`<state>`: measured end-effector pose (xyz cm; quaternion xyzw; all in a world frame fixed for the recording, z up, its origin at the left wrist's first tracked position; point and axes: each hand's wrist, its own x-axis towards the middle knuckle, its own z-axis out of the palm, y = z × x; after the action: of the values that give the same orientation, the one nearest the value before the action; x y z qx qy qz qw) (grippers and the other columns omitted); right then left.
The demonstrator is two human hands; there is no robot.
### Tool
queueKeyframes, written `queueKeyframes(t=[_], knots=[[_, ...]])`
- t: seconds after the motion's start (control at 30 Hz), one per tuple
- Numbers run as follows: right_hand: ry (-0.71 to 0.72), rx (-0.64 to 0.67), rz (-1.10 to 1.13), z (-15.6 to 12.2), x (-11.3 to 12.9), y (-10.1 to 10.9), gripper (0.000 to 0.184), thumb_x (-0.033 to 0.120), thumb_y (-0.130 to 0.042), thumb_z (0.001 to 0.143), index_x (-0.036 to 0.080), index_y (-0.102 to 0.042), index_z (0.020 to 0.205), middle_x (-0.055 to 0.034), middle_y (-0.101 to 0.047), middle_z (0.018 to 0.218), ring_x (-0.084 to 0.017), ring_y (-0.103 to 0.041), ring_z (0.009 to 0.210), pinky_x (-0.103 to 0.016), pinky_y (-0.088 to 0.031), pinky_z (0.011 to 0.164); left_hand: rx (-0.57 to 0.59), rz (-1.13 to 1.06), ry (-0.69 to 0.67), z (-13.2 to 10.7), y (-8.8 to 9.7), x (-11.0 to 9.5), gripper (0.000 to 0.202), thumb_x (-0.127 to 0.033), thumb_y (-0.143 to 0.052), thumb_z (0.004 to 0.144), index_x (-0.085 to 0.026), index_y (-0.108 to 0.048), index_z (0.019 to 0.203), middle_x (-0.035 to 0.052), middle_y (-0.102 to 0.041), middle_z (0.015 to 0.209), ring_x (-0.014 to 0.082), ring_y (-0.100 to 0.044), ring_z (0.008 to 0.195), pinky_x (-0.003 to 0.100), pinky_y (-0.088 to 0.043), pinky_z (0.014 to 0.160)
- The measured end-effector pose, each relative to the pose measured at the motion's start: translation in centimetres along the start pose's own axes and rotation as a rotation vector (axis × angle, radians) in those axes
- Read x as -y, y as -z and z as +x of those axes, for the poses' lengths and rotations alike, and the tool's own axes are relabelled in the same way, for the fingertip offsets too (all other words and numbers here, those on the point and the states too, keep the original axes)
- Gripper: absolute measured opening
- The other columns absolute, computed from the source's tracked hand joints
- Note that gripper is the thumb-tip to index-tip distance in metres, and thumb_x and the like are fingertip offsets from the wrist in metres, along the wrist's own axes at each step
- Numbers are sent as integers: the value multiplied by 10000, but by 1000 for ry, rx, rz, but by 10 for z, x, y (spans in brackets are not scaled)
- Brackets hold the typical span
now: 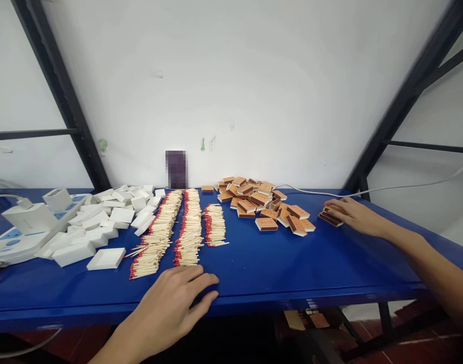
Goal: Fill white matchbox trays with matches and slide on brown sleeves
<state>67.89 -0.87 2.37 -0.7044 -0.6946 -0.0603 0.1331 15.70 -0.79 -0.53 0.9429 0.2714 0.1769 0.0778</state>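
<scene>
My left hand [178, 296] lies flat on the blue table [292, 263] near its front edge, fingers stretched out, just below the rows of red-tipped matches [188, 227]. It holds nothing. My right hand [353, 215] reaches to the far right and rests on a small stack of brown matchbox sleeves [330, 217], its fingers laid over them. A heap of the same brown sleeves [262, 202] sits to the left of that hand. White inner trays [102, 222] are piled at the left.
A white power strip with adapters [22, 222] lies at the far left. A white cable [368, 191] runs along the back right. Black shelf struts [64, 101] frame both sides. A dark blurred object [176, 169] stands against the wall.
</scene>
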Motion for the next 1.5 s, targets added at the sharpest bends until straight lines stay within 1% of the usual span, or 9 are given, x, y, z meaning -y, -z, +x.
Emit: queueKeyframes(t=[0.6, 0.77, 0.87, 0.97, 1.03, 1.13, 1.27, 1.4, 1.5], knots=[[-165, 33, -129, 2, 9, 8, 530, 559, -464, 921, 150, -597, 1230, -158, -729, 879, -292, -670, 750, -349, -459, 673, -3, 40, -4, 3, 1, -3, 218, -315, -459, 1007, -279, -621, 1149, 24, -684, 956, 211, -668, 825, 333, -500, 757], [-334, -200, -290, -7, 41, 17, 587, 603, -356, 942, 175, -548, 1294, -207, -673, 1144, -372, -658, 902, -419, -464, 655, -20, 51, -15, 2, 0, -3, 219, -309, -458, 1008, -275, -618, 1154, 27, -687, 962, 217, -673, 830, 336, -503, 758], [-134, -338, -186, -15, 85, 17, 381, 431, -418, 945, 171, -642, 1112, -146, -691, 1096, -315, -666, 920, -409, -502, 747, -23, 52, -21, 2, 0, -3, 221, -315, -453, 1010, -272, -614, 1154, 30, -685, 967, 223, -672, 839, 345, -505, 764], [304, -246, -19, -18, 132, 7, 307, 365, -420, 970, 201, -660, 1069, -114, -701, 1077, -276, -658, 990, -412, -516, 861, -13, 38, -15, 1, 1, -3, 225, -318, -446, 1013, -269, -615, 1153, 31, -685, 962, 220, -667, 843, 343, -501, 775], [452, -195, 10, -14, 156, -3, 290, 302, -437, 965, 212, -648, 1142, -108, -690, 1154, -285, -622, 1113, -454, -502, 936, -1, 21, -13, 0, 3, -4, 231, -336, -441, 1016, -271, -622, 1143, 28, -687, 952, 215, -663, 836, 341, -497, 778], [496, -115, -26, -4, 175, -18, 339, 236, -455, 948, 199, -608, 1248, -137, -629, 1296, -301, -596, 1177, -509, -503, 948, 9, -10, -22, -1, 9, -4, 268, -393, -428, 1015, -268, -631, 1137, 31, -695, 967, 224, -662, 859, 353, -496, 797], [525, -46, -71, -4, 187, -27, 338, 184, -442, 946, 189, -595, 1247, -138, -666, 1179, -285, -632, 1086, -481, -533, 872, -39, -81, -55, -2, 16, -3, 440, -474, -282, 1033, -241, -639, 1141, 52, -701, 974, 224, -661, 838, 359, -491, 784], [561, -57, -49, -18, 202, -23, 308, 188, -468, 945, 213, -601, 1222, -102, -666, 1057, -254, -633, 951, -428, -521, 810, -176, -249, -82, -7, 12, -3, 674, -512, -65, 1017, -204, -663, 1048, 52, -648, 773, 211, -618, 694, 355, -460, 673], [555, -69, -44, -20, 208, -22, 251, 206, -491, 935, 230, -632, 1142, -82, -664, 988, -244, -633, 885, -404, -516, 767, -327, -295, -81, -13, 10, -1, 646, -513, -98, 1001, -174, -647, 1030, 66, -622, 756, 221, -612, 716, 375, -464, 706]])
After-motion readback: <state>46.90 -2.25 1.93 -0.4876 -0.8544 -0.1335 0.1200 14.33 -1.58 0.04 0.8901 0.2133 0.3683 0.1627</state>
